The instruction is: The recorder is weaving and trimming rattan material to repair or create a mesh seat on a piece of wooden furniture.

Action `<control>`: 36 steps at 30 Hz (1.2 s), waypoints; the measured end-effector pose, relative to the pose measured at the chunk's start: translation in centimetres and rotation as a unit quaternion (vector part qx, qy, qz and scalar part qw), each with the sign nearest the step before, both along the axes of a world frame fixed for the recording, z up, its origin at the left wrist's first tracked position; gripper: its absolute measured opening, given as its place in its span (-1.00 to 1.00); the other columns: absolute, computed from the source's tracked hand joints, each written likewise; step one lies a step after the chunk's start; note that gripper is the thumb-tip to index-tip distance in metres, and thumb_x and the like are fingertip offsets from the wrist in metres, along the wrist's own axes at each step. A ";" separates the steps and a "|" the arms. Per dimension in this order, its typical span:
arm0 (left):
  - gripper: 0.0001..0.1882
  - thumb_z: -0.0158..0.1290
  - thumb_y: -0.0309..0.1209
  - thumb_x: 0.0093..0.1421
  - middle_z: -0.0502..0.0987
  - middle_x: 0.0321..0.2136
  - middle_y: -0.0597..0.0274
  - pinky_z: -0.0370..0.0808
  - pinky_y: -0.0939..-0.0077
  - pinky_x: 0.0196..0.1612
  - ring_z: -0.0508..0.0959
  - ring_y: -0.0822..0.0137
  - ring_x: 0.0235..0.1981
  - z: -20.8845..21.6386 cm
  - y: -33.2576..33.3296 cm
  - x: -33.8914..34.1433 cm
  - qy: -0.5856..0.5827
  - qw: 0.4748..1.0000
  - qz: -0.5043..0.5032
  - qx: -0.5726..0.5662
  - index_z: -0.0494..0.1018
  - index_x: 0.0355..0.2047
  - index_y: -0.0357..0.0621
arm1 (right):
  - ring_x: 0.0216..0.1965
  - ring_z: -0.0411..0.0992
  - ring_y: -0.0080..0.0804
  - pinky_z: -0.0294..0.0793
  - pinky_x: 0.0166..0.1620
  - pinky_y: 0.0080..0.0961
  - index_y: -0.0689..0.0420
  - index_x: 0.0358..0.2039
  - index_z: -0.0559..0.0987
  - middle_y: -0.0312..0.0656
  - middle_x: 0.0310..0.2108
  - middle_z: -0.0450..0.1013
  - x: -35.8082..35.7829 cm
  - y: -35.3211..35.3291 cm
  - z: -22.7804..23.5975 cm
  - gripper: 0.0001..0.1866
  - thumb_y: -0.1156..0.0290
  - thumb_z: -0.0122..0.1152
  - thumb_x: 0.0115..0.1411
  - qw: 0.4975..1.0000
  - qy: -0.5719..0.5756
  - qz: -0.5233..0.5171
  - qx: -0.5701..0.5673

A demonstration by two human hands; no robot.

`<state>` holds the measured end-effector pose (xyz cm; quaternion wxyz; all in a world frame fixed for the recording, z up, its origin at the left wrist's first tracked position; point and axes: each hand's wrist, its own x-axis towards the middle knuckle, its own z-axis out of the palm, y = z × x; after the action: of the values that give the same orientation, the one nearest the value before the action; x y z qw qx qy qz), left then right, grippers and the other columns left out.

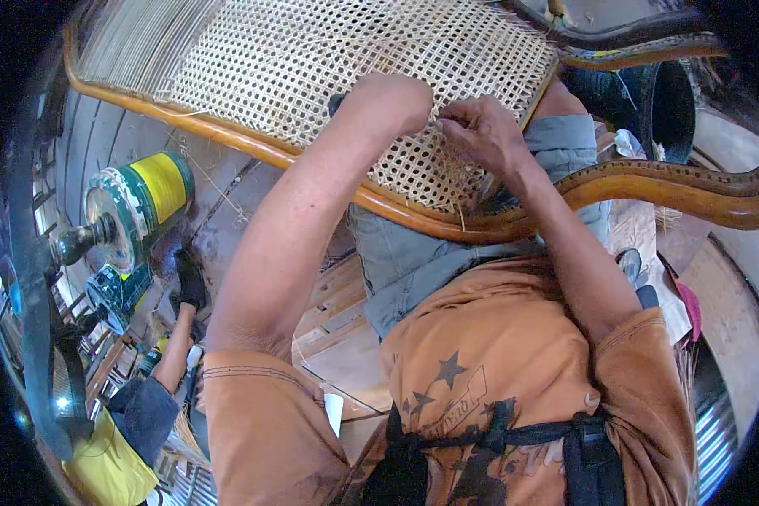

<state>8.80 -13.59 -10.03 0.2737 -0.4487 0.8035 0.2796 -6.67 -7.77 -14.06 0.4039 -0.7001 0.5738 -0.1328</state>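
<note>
A woven cane panel (312, 67) with an open lattice pattern lies across my lap, set in a glossy brown wooden frame (228, 133). Over the middle of the weave my left hand (396, 103) is curled closed, its back toward me and its fingertips hidden. Just to its right, my right hand (483, 135) has thumb and fingers pinched together close above the cane. Whatever lies between the fingers of either hand is too small or hidden to name. Toward the panel's far left the strands run in one direction only. Loose cane ends stick out near its lower right corner.
Curved wooden frame arms (666, 190) reach out to the right, near a dark round container (649, 105). At the left stands a green and yellow drum-like object (148, 202). Another person in a yellow top (110, 464) is at the lower left. Wooden boards (341, 325) lie below me.
</note>
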 end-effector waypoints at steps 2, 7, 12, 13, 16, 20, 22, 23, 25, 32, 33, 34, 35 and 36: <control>-0.76 -0.02 -0.46 -0.10 0.52 -0.37 0.01 0.46 0.28 -0.29 0.54 0.09 -0.34 0.0 -0.1 -0.2 -0.017 1.000 0.004 0.013 0.51 -0.38 -0.18 | -0.66 0.36 -0.43 0.34 -0.51 -0.44 0.21 -0.43 0.53 -0.08 -0.67 0.39 0.0 0.1 -0.1 -0.81 0.35 0.10 -0.01 1.000 -0.004 0.001 -0.004; -0.76 -0.03 -0.45 -0.06 0.53 -0.33 0.08 0.45 0.32 -0.22 0.54 0.15 -0.30 1.5 -0.4 -0.4 -0.030 0.998 0.032 0.043 0.52 -0.36 -0.14 | -0.64 0.37 -0.35 0.34 -0.48 -0.43 0.23 -0.46 0.52 -0.06 -0.64 0.41 -0.3 -0.1 -0.6 -0.81 0.36 0.10 -0.02 0.999 0.016 0.020 -0.025; -0.75 -0.05 -0.45 -0.03 0.53 -0.32 0.09 0.45 0.33 -0.22 0.54 0.16 -0.30 1.5 -0.3 -0.3 -0.033 0.999 0.021 0.036 0.51 -0.32 -0.13 | -0.61 0.40 -0.26 0.36 -0.46 -0.40 0.22 -0.46 0.52 -0.04 -0.62 0.43 0.1 0.0 -0.6 -0.80 0.34 0.08 -0.02 0.999 0.023 -0.021 0.012; -0.75 -0.05 -0.45 -0.03 0.53 -0.33 0.10 0.45 0.33 -0.22 0.54 0.17 -0.30 1.4 -0.3 -0.3 -0.027 0.999 0.025 0.034 0.51 -0.32 -0.13 | -0.61 0.41 -0.27 0.36 -0.46 -0.40 0.21 -0.46 0.52 -0.04 -0.62 0.43 0.6 -0.2 -0.1 -0.79 0.32 0.07 -0.01 0.998 0.049 -0.046 0.017; -0.75 -0.04 -0.46 -0.07 0.52 -0.35 0.05 0.46 0.29 -0.26 0.54 0.11 -0.32 1.2 -0.2 0.0 -0.005 0.999 0.033 0.035 0.51 -0.34 -0.16 | -0.60 0.41 -0.27 0.36 -0.46 -0.41 0.19 -0.47 0.53 -0.05 -0.63 0.43 1.2 -0.4 0.0 -0.78 0.29 0.05 -0.02 0.994 0.089 -0.064 0.022; -0.75 -0.02 -0.47 -0.12 0.52 -0.36 0.01 0.47 0.26 -0.29 0.54 0.07 -0.33 1.3 -0.4 -0.1 0.002 0.998 0.032 0.048 0.51 -0.37 -0.17 | -0.57 0.43 -0.22 0.38 -0.43 -0.39 0.16 -0.47 0.53 -0.04 -0.61 0.43 1.8 -0.5 0.5 -0.76 0.25 0.08 -0.05 0.988 0.125 -0.076 0.052; -0.76 -0.01 -0.47 -0.12 0.52 -0.37 0.00 0.47 0.25 -0.30 0.54 0.07 -0.34 1.2 -0.2 -0.4 0.009 0.999 0.023 0.024 0.51 -0.38 -0.16 | -0.56 0.43 -0.19 0.39 -0.42 -0.37 0.15 -0.47 0.53 -0.04 -0.61 0.43 1.9 -0.5 0.3 -0.76 0.23 0.09 -0.05 0.984 0.156 -0.071 0.040; -0.76 0.00 -0.46 -0.13 0.52 -0.38 0.00 0.47 0.24 -0.30 0.54 0.08 -0.35 1.2 -0.1 -0.6 0.015 1.000 0.013 -0.002 0.52 -0.39 -0.16 | -0.54 0.43 -0.16 0.40 -0.40 -0.36 0.13 -0.46 0.54 -0.04 -0.60 0.44 1.9 -0.5 0.1 -0.76 0.22 0.10 -0.05 0.980 0.186 -0.066 0.026; -0.76 0.01 -0.46 -0.13 0.52 -0.39 -0.01 0.47 0.24 -0.30 0.54 0.08 -0.36 1.0 0.2 -1.7 0.012 1.000 -0.004 -0.022 0.52 -0.39 -0.17 | -0.52 0.43 -0.13 0.40 -0.39 -0.34 0.11 -0.46 0.54 -0.04 -0.58 0.44 1.6 -0.2 -0.5 -0.75 0.21 0.12 -0.05 0.981 0.191 -0.042 -0.018; -0.76 0.03 -0.41 -0.15 0.52 -0.42 0.00 0.46 0.24 -0.34 0.54 0.06 -0.38 -0.6 -0.7 0.6 0.017 0.998 0.044 0.037 0.51 -0.41 -0.17 | -0.44 0.42 -0.03 0.40 -0.35 -0.27 0.10 -0.43 0.53 0.00 -0.51 0.44 1.1 -0.6 -0.6 -0.78 0.22 0.08 0.02 0.985 0.170 0.000 -0.022; -0.76 0.05 -0.40 -0.16 0.52 -0.42 0.01 0.46 0.24 -0.34 0.54 0.06 -0.38 0.0 -0.5 0.6 0.017 0.998 0.053 0.027 0.52 -0.42 -0.16 | -0.43 0.42 -0.03 0.40 -0.35 -0.27 0.11 -0.43 0.53 -0.01 -0.51 0.44 0.9 -0.7 -0.6 -0.78 0.23 0.08 0.03 0.988 0.154 0.027 -0.010; -0.75 0.05 -0.38 -0.16 0.52 -0.41 0.00 0.46 0.25 -0.33 0.54 0.07 -0.38 0.7 -0.4 0.0 0.005 0.999 0.041 0.014 0.52 -0.41 -0.16 | -0.42 0.42 -0.02 0.39 -0.34 -0.25 0.13 -0.41 0.52 0.00 -0.50 0.45 0.7 -1.0 -0.3 -0.78 0.25 0.07 0.03 0.988 0.149 0.049 0.011; -0.75 0.05 -0.38 -0.16 0.52 -0.41 0.00 0.46 0.25 -0.33 0.54 0.07 -0.38 1.2 -0.7 -0.4 0.004 0.999 0.041 0.013 0.52 -0.41 -0.16 | -0.42 0.42 -0.02 0.39 -0.34 -0.25 0.13 -0.41 0.52 0.00 -0.50 0.45 0.7 -1.0 -0.3 -0.78 0.25 0.07 0.03 0.988 0.148 0.049 0.011; -0.75 0.05 -0.37 -0.15 0.52 -0.41 0.00 0.47 0.26 -0.32 0.54 0.07 -0.37 1.5 -0.8 -0.7 -0.006 0.999 0.041 0.022 0.52 -0.41 -0.16 | -0.41 0.42 -0.02 0.39 -0.33 -0.25 0.13 -0.40 0.52 0.01 -0.50 0.44 0.9 -0.9 -0.3 -0.79 0.27 0.07 0.02 0.988 0.152 0.032 -0.001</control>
<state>8.08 -14.43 -8.57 0.2765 -0.4763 0.7766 0.3059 -5.79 -8.72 -14.40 0.3151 -0.7303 0.6060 -0.0126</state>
